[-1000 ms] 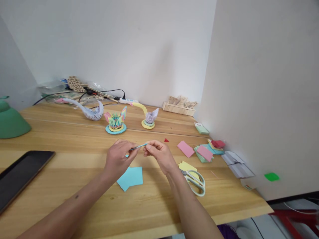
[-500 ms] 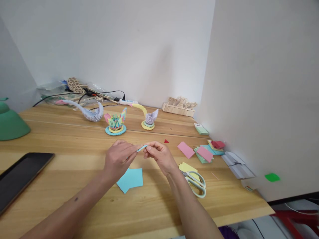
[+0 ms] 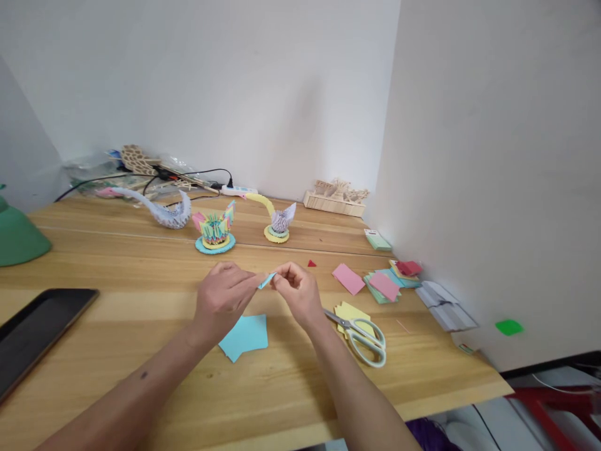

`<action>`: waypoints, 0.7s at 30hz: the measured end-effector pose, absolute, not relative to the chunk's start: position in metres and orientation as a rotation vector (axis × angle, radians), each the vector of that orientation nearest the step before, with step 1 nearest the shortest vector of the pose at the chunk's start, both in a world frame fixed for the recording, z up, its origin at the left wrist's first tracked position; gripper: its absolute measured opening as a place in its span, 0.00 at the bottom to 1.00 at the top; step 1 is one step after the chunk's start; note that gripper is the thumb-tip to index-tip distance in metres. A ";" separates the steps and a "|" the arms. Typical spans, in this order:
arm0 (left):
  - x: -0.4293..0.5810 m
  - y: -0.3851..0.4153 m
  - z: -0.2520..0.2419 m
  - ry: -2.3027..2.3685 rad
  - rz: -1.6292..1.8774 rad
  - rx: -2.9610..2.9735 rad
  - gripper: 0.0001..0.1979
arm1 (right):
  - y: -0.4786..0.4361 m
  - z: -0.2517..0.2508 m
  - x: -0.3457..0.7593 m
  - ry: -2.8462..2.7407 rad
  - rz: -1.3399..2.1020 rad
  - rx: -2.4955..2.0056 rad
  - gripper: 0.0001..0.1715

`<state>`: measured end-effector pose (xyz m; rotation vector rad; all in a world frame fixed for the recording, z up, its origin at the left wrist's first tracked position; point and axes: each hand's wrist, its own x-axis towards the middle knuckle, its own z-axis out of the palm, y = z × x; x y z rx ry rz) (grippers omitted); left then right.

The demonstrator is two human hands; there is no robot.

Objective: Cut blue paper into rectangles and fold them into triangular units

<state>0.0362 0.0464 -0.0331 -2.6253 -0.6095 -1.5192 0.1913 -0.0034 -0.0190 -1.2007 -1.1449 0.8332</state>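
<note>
A small folded piece of blue paper (image 3: 267, 280) is pinched between both hands above the table. My left hand (image 3: 225, 293) grips its left end, and my right hand (image 3: 297, 292) holds the upper right end with thumb and finger. Below the hands lie blue paper sheets (image 3: 245, 337), partly under my left wrist. Scissors (image 3: 364, 338) with pale handles rest on yellow paper (image 3: 353, 313), right of my right wrist. A tiny red folded piece (image 3: 312, 264) lies beyond my right hand.
Paper swans (image 3: 282, 220) and a colourful paper basket (image 3: 215, 232) stand farther back. Pink sheets (image 3: 348, 279) and other stacks lie right. A black tablet (image 3: 42, 326) and green lamp-like object (image 3: 21, 235) are left. A wooden block (image 3: 334, 202) sits by the wall.
My right hand's fingers have curled in more around the blue piece, which is tilted more steeply. More of the scissors' blades shows. The whole view has shifted slightly.
</note>
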 end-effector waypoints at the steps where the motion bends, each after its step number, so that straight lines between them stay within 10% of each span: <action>1: 0.036 0.047 -0.034 -0.644 -1.544 -2.646 0.10 | -0.003 -0.019 0.192 -1.152 0.852 -1.186 0.05; 21: 0.037 0.050 -0.041 -0.832 -1.700 -2.737 0.11 | 0.002 -0.027 0.196 -0.944 1.267 -0.907 0.13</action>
